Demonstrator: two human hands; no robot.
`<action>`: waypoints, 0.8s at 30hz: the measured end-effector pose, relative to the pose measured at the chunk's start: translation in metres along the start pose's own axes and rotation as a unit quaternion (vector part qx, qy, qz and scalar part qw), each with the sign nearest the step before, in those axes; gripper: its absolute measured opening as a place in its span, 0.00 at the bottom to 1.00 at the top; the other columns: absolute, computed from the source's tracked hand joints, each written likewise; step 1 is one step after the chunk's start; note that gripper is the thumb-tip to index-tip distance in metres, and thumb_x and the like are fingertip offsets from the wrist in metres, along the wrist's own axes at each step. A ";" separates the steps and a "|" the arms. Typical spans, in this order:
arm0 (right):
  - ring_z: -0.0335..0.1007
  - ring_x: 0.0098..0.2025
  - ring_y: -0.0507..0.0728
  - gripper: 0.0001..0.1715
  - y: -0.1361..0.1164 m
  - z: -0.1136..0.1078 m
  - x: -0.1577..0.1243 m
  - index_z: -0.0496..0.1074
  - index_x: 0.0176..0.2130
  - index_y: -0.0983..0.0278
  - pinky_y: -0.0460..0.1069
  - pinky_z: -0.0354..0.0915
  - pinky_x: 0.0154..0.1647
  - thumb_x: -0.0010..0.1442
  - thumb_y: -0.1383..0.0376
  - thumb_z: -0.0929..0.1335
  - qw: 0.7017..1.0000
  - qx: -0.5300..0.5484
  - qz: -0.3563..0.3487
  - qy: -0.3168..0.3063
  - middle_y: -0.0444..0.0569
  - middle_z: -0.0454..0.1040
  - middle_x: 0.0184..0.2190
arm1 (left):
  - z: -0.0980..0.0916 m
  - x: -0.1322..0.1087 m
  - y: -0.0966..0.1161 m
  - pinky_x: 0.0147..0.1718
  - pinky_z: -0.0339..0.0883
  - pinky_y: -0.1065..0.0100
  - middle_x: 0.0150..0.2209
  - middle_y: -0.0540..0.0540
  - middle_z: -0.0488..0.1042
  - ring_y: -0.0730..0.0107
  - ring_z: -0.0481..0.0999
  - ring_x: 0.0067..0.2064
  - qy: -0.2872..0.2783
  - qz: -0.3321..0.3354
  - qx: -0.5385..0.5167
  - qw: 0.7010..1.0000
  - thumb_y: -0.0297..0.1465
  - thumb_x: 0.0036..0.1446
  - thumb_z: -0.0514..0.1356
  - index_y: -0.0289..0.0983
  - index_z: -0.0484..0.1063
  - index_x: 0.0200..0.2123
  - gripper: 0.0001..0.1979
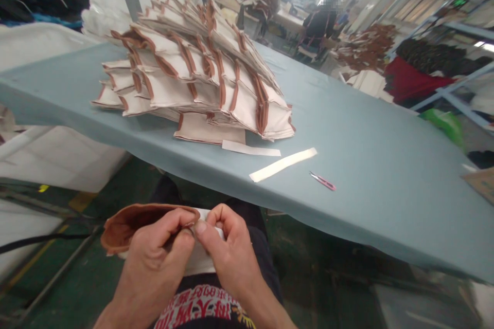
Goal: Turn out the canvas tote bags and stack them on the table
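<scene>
A sewn fabric piece, cream outside with a brown lining [131, 222], is held over my lap, its brown opening facing left and up. My left hand [156, 252] grips the piece's brown rim between thumb and bent fingers. Close beside it, my right hand [227, 241] pinches the same edge, thumb tip nearly against the left fingers. What lies between the fingertips is too small to make out. On the table beyond my hands lie a pink-handled thread snipper [323, 181], a cream strip [283, 164] and a paler strip [250, 149].
A large heap of cream pieces with brown edging [200, 72] covers the left of the blue-grey table [370, 164]. White sacks and bins stand to the left. A person [320, 23] sits farther back, near brown piles and a blue rack [443, 92] on the right.
</scene>
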State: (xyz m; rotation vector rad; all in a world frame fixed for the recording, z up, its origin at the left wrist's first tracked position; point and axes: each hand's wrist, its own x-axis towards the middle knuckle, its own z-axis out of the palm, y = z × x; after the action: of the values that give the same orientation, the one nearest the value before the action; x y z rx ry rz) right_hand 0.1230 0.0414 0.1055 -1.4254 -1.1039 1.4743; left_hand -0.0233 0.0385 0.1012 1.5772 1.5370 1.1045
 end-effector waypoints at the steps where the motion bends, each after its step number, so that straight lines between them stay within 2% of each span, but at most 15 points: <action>1: 0.53 0.27 0.51 0.24 0.002 0.000 0.001 0.63 0.29 0.58 0.46 0.53 0.27 0.60 0.46 0.73 1.000 0.015 0.008 -0.009 0.37 0.61 0.23 | -0.001 0.000 -0.001 0.28 0.69 0.72 0.27 0.55 0.82 0.66 0.79 0.28 -0.009 0.003 0.004 1.000 0.34 0.65 0.59 0.44 0.82 0.30 0.14; 4: 0.52 0.26 0.50 0.25 0.008 0.003 0.002 0.64 0.30 0.59 0.46 0.52 0.27 0.59 0.45 0.74 0.997 0.067 0.027 -0.029 0.36 0.61 0.22 | -0.005 0.000 -0.002 0.30 0.71 0.72 0.28 0.54 0.83 0.65 0.82 0.30 -0.045 0.019 0.028 0.998 0.33 0.65 0.58 0.44 0.82 0.31 0.14; 6: 0.53 0.25 0.49 0.26 0.011 0.004 0.002 0.64 0.30 0.58 0.45 0.53 0.26 0.58 0.44 0.75 0.990 0.117 0.053 -0.049 0.35 0.60 0.22 | -0.006 -0.001 0.001 0.31 0.70 0.71 0.27 0.53 0.82 0.64 0.82 0.31 -0.046 0.017 0.036 0.998 0.31 0.64 0.57 0.44 0.81 0.29 0.14; 9: 0.52 0.23 0.49 0.27 0.012 0.004 0.001 0.63 0.28 0.58 0.45 0.51 0.24 0.56 0.43 0.75 0.982 0.150 0.087 -0.077 0.35 0.60 0.21 | -0.008 -0.005 0.004 0.28 0.66 0.69 0.25 0.53 0.78 0.65 0.75 0.28 -0.060 -0.051 -0.009 0.997 0.34 0.65 0.55 0.42 0.77 0.27 0.15; 13: 0.48 0.22 0.47 0.26 0.005 -0.003 0.002 0.62 0.26 0.59 0.45 0.47 0.23 0.55 0.47 0.76 0.974 0.144 0.106 -0.136 0.35 0.59 0.21 | -0.016 -0.007 -0.001 0.24 0.61 0.68 0.26 0.52 0.75 0.66 0.70 0.26 -0.131 -0.111 -0.100 0.980 0.40 0.66 0.57 0.42 0.75 0.27 0.16; 16: 0.46 0.22 0.47 0.26 -0.001 -0.007 0.000 0.62 0.28 0.59 0.45 0.48 0.24 0.57 0.47 0.76 0.964 0.157 0.084 -0.197 0.34 0.58 0.21 | -0.027 -0.007 -0.006 0.29 0.63 0.68 0.29 0.52 0.76 0.65 0.72 0.30 -0.149 -0.131 -0.147 0.969 0.40 0.65 0.59 0.41 0.70 0.26 0.15; 18: 0.47 0.24 0.48 0.27 -0.003 -0.008 -0.001 0.62 0.29 0.59 0.44 0.49 0.25 0.59 0.47 0.76 0.964 0.153 0.059 -0.211 0.35 0.58 0.22 | -0.033 -0.005 -0.008 0.30 0.64 0.68 0.30 0.51 0.77 0.65 0.73 0.32 -0.172 -0.139 -0.171 0.960 0.40 0.65 0.59 0.41 0.70 0.27 0.15; 21: 0.50 0.25 0.49 0.25 -0.004 -0.009 -0.005 0.62 0.31 0.58 0.45 0.51 0.26 0.63 0.47 0.73 0.974 0.102 0.035 -0.197 0.36 0.60 0.24 | -0.038 -0.002 -0.009 0.28 0.62 0.69 0.31 0.51 0.76 0.67 0.70 0.31 -0.236 -0.132 -0.180 0.946 0.43 0.67 0.60 0.40 0.74 0.31 0.15; 24: 0.55 0.27 0.51 0.19 -0.006 -0.013 -0.007 0.63 0.31 0.59 0.46 0.51 0.27 0.68 0.52 0.69 0.986 -0.016 -0.021 -0.163 0.38 0.63 0.25 | -0.039 -0.001 -0.011 0.27 0.62 0.71 0.30 0.52 0.75 0.69 0.69 0.29 -0.248 -0.116 -0.164 0.948 0.48 0.68 0.64 0.40 0.76 0.31 0.20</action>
State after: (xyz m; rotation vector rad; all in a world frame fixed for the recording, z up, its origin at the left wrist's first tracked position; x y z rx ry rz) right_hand 0.1366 0.0375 0.1138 -1.1992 -1.3516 1.7066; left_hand -0.0627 0.0351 0.1079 1.2797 1.0998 0.7132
